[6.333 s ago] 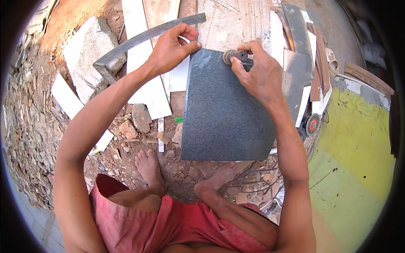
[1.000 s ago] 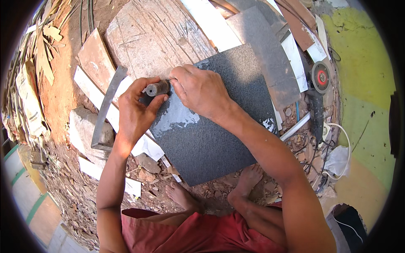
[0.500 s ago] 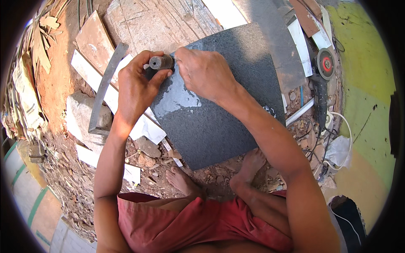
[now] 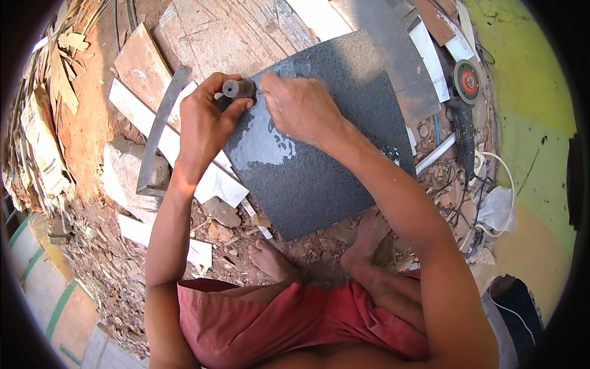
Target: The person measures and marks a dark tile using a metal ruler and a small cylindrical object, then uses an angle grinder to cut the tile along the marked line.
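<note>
While two bare feet [image 4: 275, 261] stand on rubble [image 4: 319, 258] beneath a pair of red shorts [image 4: 295, 326], the dark grey slab [image 4: 326, 184] lies just beyond them, turned askew so that its near left corner points toward the feet. A pale, shiny patch [image 4: 264, 144] spreads inside its left edge.

Over the far left corner of the slab, the left hand [image 4: 209, 117] grasps a small dark cylinder [image 4: 241, 89] between thumb and fingers. The cylinder's long axis runs roughly left to right; its round end, pierced by a small hole, faces left and up toward the camera. Close by its other end is the right hand [image 4: 301, 111], with fingers curled; I cannot tell whether they hold anything. The right forearm crosses the slab and hides part of its right edge.

Beside the slab's left edge lie white strips [image 4: 222, 186], with a metal square [image 4: 158, 129] and a pale rock [image 4: 126, 175] farther left. Past the right edge are a white tube [image 4: 436, 154] and, well apart, an angle grinder [image 4: 463, 123] with a white cable [image 4: 509, 175] near it. A grey board [image 4: 409, 74] adjoins the slab's far right side; past the far edge lies a scored stone surface [image 4: 227, 40].
</note>
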Demonstrator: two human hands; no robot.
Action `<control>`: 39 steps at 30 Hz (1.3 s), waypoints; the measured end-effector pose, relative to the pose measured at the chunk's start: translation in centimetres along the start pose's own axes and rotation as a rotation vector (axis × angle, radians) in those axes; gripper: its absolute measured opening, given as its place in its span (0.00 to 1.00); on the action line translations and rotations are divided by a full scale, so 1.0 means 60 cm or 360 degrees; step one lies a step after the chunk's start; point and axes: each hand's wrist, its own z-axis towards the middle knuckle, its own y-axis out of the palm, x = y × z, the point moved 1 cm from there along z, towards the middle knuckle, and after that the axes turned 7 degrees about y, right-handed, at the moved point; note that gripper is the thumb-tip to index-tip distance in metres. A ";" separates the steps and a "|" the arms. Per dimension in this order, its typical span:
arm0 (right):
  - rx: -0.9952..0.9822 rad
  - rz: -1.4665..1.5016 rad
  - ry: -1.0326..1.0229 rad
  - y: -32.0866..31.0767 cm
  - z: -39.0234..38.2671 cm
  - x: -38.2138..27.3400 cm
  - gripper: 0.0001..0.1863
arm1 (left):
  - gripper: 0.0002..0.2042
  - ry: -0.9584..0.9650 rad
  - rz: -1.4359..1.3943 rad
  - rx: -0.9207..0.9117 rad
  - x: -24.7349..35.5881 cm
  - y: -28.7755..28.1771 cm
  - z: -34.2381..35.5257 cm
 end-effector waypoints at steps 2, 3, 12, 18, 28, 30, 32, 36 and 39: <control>-0.0050 0.0027 0.0060 -0.003 -0.005 0.003 0.07 | 0.16 -0.0034 0.0062 0.0020 0.007 0.001 -0.001; -0.0013 0.0060 0.0084 -0.005 -0.003 0.003 0.07 | 0.15 -0.0053 0.0096 0.0019 0.008 0.004 -0.003; -0.0073 -0.0026 0.0031 -0.007 -0.001 -0.005 0.08 | 0.18 0.0075 0.0126 -0.0006 -0.010 -0.001 -0.001; 0.0130 0.0036 0.0066 0.004 0.003 0.015 0.08 | 0.17 0.0046 0.0246 -0.0091 0.012 0.005 0.006; 0.0182 -0.0096 -0.0069 0.020 -0.026 0.004 0.06 | 0.16 0.0180 0.0474 -0.0171 -0.018 -0.008 0.014; 0.0201 0.0058 -0.0058 0.019 -0.037 0.008 0.07 | 0.14 0.0245 0.0584 -0.0279 -0.016 -0.004 0.024; 0.0169 -0.0078 -0.0224 0.015 -0.040 -0.008 0.09 | 0.12 0.0131 0.0786 -0.0338 0.050 -0.042 0.032; 0.0211 0.0045 -0.0045 0.026 -0.035 0.000 0.08 | 0.10 0.0261 0.0800 -0.0395 0.042 -0.028 0.042; 0.0152 0.0065 0.0048 0.015 -0.027 -0.018 0.07 | 0.09 0.0205 0.1122 -0.0395 0.060 -0.025 0.030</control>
